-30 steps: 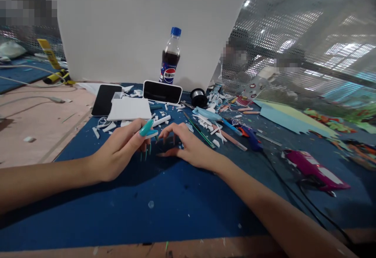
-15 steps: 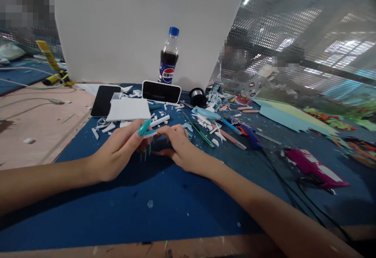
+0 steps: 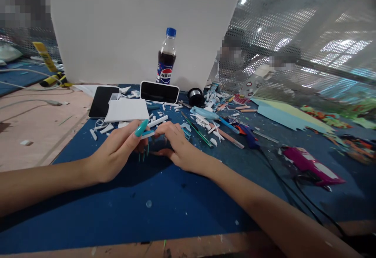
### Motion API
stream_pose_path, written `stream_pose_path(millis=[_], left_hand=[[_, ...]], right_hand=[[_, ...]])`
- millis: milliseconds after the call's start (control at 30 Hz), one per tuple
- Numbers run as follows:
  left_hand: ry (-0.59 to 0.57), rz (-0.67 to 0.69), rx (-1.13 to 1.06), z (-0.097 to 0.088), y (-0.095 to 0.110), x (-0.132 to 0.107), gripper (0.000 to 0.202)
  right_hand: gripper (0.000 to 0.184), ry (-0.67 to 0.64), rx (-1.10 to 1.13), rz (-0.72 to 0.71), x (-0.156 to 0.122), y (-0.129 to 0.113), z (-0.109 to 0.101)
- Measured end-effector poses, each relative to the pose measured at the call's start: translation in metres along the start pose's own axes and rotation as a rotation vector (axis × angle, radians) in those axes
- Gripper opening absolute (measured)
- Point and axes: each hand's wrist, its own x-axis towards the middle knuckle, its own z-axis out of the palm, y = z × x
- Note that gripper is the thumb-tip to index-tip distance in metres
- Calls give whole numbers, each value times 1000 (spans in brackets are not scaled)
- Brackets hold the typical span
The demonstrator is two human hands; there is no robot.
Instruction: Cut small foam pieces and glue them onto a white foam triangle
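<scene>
Moved since a second ago: right hand (image 3: 179, 148), brought in from a short gap to the end of the small white-and-blue strip (image 3: 147, 134). Strip: one, raised over the blue mat (image 3: 147, 226), nearer its left edge than its right. Left hand (image 3: 116, 150): long turquoise nails, pinching the strip between thumb and finger. Right hand: fingers curled, index at or just beside the strip's right end; whether it grips anything cannot be told. Progress: handling appears under way, the strip not set down; white scraps (image 3: 217, 133) suggest cutting already done, and how much remains cannot be judged. Beyond the hands: white pad (image 3: 127, 110), overlapping a dark phone (image 3: 100, 102) by the mat's far left corner. Along the far edge: white-framed phone (image 3: 159, 92), on its long side; cola bottle (image 3: 166, 64), blue-capped, upright behind it; black spool (image 3: 196, 98). Towards the right edge: blue glue gun (image 3: 248, 133), corded, lying flat; magenta object (image 3: 313, 166), kind unclear; pale blue sheet (image 3: 286, 119), ragged-edged. Backdrop: large white panel (image 3: 141, 27), standing behind the bottle.
</scene>
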Motion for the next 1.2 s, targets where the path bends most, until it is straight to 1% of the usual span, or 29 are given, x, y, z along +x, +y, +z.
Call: stream_pose_path(millis=[133,200,300,400,600,733,867,1033,1100,1200], left_hand=[[20,1,-4,0,3,0,43],[23,-6,-7,0,4,0,43],[5,-1,4,-1,4,0,43],[0,8,9,-1,2,-1,43],[-8,-3,-33,-1,0,-2,43],[-28,-9,-39,0,1,0,45],[-22,10,-37,0,0,0,46],[-26,36,-17,-1,-1,0,43],[-37,41,4,-2,-1,0,43],[-57,42,24,-3,0,0,39]], right_hand=[[20,60,97,-32,0,-1,0],[23,78,181,-21,-1,-2,0],[32,76,263,24,-3,-4,0],[39,95,277,70,-4,-6,0],[35,214,313,157,-2,-6,-2],[37,306,369,291,-2,4,-15],[33,384,322,376,-3,20,-31],[44,457,354,446,-3,36,-38],[47,445,367,471,-2,38,-37],[41,361,330,465,-2,36,-39]])
